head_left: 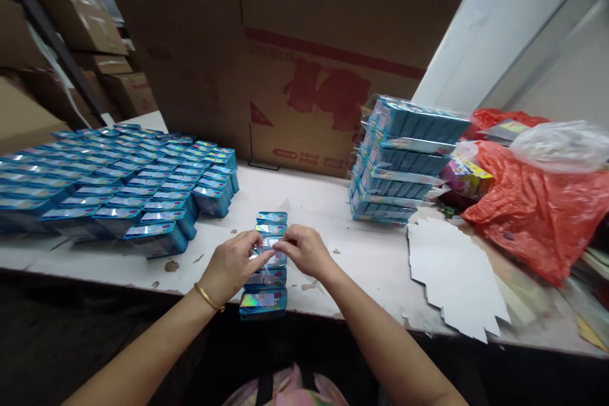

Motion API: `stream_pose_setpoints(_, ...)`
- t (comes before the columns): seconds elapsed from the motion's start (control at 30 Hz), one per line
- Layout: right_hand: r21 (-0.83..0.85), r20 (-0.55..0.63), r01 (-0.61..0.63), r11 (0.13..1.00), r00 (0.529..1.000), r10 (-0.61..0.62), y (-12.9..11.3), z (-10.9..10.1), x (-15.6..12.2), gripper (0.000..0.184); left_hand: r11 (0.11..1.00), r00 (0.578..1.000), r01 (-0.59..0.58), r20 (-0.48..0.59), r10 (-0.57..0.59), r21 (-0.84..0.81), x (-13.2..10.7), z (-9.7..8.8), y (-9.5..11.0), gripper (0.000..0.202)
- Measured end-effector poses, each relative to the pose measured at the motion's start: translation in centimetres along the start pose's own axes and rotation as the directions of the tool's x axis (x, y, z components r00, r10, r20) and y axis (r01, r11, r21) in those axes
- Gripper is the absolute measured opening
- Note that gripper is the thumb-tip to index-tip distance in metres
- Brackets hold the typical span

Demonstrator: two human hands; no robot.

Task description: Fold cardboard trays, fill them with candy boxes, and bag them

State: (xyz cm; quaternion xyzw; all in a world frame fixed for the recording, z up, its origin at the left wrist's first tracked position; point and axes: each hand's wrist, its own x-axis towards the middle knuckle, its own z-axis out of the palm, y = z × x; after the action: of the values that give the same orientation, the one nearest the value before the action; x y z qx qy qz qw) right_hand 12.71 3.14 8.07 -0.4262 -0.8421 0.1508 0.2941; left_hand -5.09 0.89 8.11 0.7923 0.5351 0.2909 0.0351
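While the left hand (233,263) and right hand (307,251) meet over the middle of a row of blue boxes (263,301) at the table's (314,203) front edge, thumbs and fingers drawn narrow, I cannot tell whether either pinches anything, and the box-top labels are unreadable. Leftward stand many more blue boxes (128,184); rightward come wrapped packs (409,162), white card (447,273) and a red bag (537,209). Behind, a carton (190,57) bears a red band, red figures and illegible red print.

On table (316,209): box row (266,278) centre | massed boxes (118,184) left | stacked packs (404,165) right | bags (537,203) far right | carton (304,101) behind
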Motion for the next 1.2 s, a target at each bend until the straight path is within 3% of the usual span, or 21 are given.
stream_pose_setpoints(0.1,-0.333,-0.030,0.128,0.934,0.989,-0.146,-1.4,0.1,-0.6,0.022,0.975,0.997,0.019,-0.072,-0.004,0.220,0.0,0.2,0.1,0.018)
stream_pose_setpoints(0.17,-0.472,-0.020,0.150,0.869,0.983,-0.181,-1.8,0.4,-1.2,0.019,0.951,0.998,0.002,-0.055,0.016,0.308,-0.1,0.6,0.1,0.019)
stream_pose_setpoints(0.27,-0.570,-0.062,0.022,0.821,0.996,-0.069,-1.0,1.0,-2.4,0.015,0.947,0.999,-0.035,-0.013,0.041,0.318,-0.3,1.1,-0.1,0.022)
stream_pose_setpoints(0.37,-0.624,-0.063,-0.139,0.769,0.990,0.128,1.0,1.2,-3.8,0.010,0.957,0.993,-0.066,-0.070,0.090,0.281,-0.9,1.5,-1.0,0.023)
stream_pose_setpoints(0.47,-0.641,-0.003,-0.222,0.735,0.958,0.287,2.5,0.7,-4.6,0.011,0.956,0.984,-0.072,-0.134,0.114,0.283,-1.8,1.7,-2.5,0.025)
stream_pose_setpoints(0.6,-0.644,-0.048,-0.285,0.710,0.941,0.334,2.5,-0.1,-4.0,0.013,0.947,0.983,0.000,-0.174,0.059,0.323,-2.8,2.0,-4.1,0.027)
stream_pose_setpoints(0.77,-0.616,-0.154,-0.370,0.696,0.923,0.354,2.3,0.1,-0.8,0.029,0.981,0.960,0.079,-0.278,-0.028,0.177,-1.1,2.6,-4.1,0.031)
stream_pose_setpoints(0.9,-0.620,-0.188,-0.352,0.701,0.934,0.303,2.8,-0.2,2.4,0.035,0.981,0.950,0.191,-0.259,-0.176,0.032,3.0,2.8,-4.5,0.018)
stream_pose_setpoints(1.0,-0.602,-0.267,-0.315,0.734,0.945,0.186,2.6,-2.1,4.7,0.037,0.968,0.914,0.234,-0.319,-0.252,-0.095,6.4,1.4,-4.4,0.017)
stream_pose_setpoints(1.07,-0.526,-0.404,-0.319,0.788,0.909,0.099,2.7,-3.6,6.0,0.039,0.966,0.852,0.133,-0.473,-0.226,-0.222,8.2,0.0,-4.1,0.012)
stream_pose_setpoints(1.13,-0.352,-0.557,-0.330,0.876,0.826,0.087,3.3,-4.3,7.1,0.041,0.929,0.772,-0.013,-0.594,-0.226,-0.369,9.4,-0.9,-4.0,0.021)
stream_pose_setpoints(1.2,-0.024,-0.614,-0.363,0.932,0.741,0.273,4.7,-3.5,8.1,0.043,0.811,0.740,-0.046,-0.565,-0.365,-0.583,10.0,-0.2,-4.6,0.035)
